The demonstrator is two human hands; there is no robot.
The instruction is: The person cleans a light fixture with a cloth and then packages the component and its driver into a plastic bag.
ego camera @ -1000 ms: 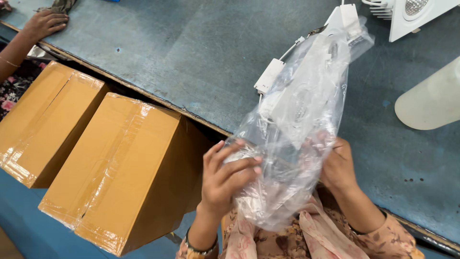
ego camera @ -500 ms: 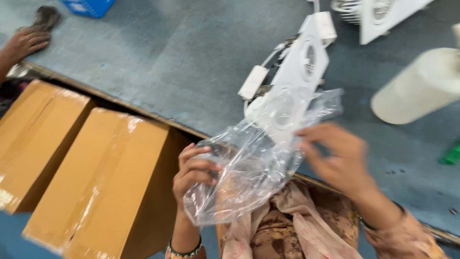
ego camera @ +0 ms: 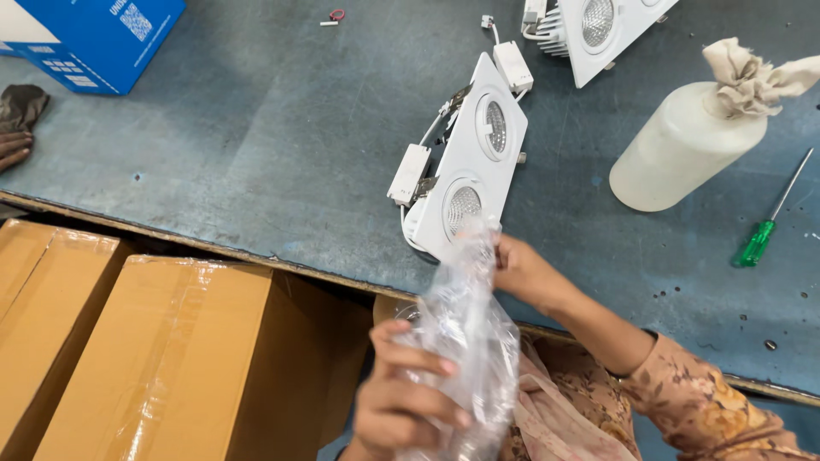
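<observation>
I am gripping a clear plastic bag (ego camera: 465,341) with both hands at the near edge of the grey table (ego camera: 256,145): my left hand (ego camera: 401,397) is closing its fingers around the bag's lower part, my right hand (ego camera: 521,269) is pinching its top. The bag's upper end is touching the white twin spotlight fitting (ego camera: 470,158) lying flat on the table. Cardboard boxes (ego camera: 162,358) are sitting below the edge.
</observation>
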